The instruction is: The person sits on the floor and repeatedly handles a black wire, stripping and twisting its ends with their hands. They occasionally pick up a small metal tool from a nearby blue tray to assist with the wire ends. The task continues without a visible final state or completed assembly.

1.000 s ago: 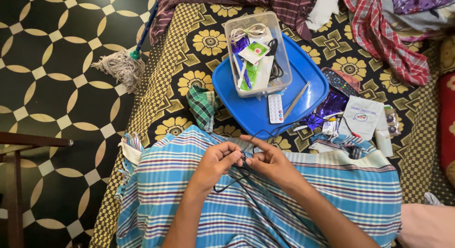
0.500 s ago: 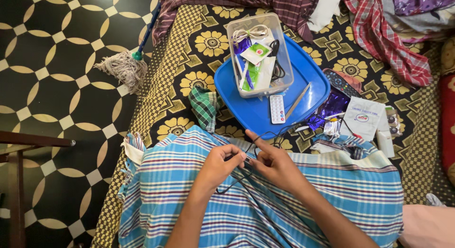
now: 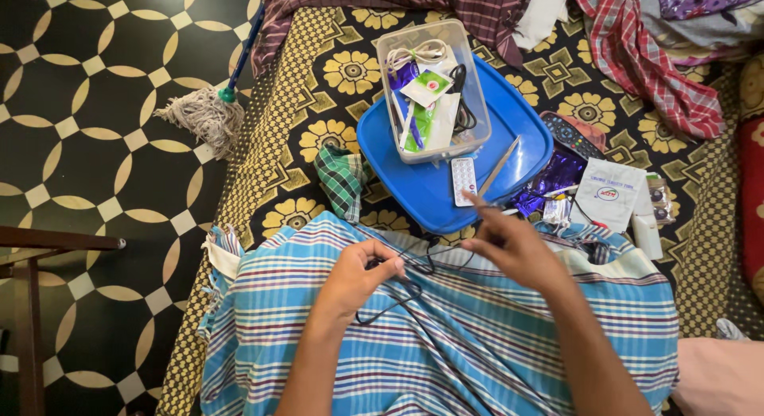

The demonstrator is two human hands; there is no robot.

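My left hand [image 3: 356, 277] is pinched on a thin black cord [image 3: 394, 298] that loops over the blue striped cloth [image 3: 461, 344] on my lap. My right hand [image 3: 509, 245] is raised slightly to the right of it, fingers loosely apart, index finger pointing toward the blue tray [image 3: 414, 197]; the cord runs up toward it. On the tray stand a clear plastic box [image 3: 471, 106] full of small packets and cables, a white pill strip [image 3: 463, 180] and a thin metal tool [image 3: 500, 166].
A patterned bedspread [image 3: 302, 114] lies under everything. Right of the tray are a remote [image 3: 571, 134], a purple wrapper [image 3: 555, 173] and a white pouch [image 3: 611, 193]. Folded green checked cloth [image 3: 342, 177] sits left. A mop [image 3: 208, 114] lies on the tiled floor.
My hands were together over the cord; now the right hand has lifted away to the right and up, toward the tray, while the left stays pinched on the cord.
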